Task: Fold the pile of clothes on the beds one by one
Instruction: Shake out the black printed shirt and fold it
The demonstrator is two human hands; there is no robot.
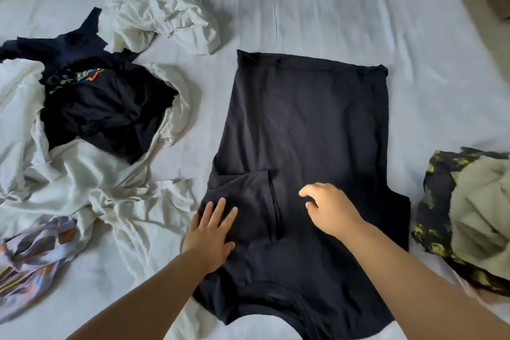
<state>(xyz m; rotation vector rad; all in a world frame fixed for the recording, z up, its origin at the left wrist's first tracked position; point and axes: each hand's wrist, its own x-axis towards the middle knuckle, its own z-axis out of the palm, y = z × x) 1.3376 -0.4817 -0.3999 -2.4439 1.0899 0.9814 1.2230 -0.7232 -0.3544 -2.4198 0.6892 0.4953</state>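
Observation:
A black T-shirt (303,124) lies spread flat on the bed in front of me, collar nearest me, hem at the far end. Its left sleeve is folded inward over the body. My left hand (212,232) presses flat on that folded sleeve with straight fingers. My right hand (328,210) hovers over or touches the shirt's middle, fingers loosely curled and holding nothing. A pile of unfolded clothes (82,124) lies to the left: white garments with a black printed shirt on top.
A crumpled white garment (162,11) lies at the far left-centre. A patterned lilac cloth (33,254) sits at the near left. Folded clothes, a black-and-yellow print under a beige piece (469,218), lie at the right. The bed's edge (474,25) runs along the far right.

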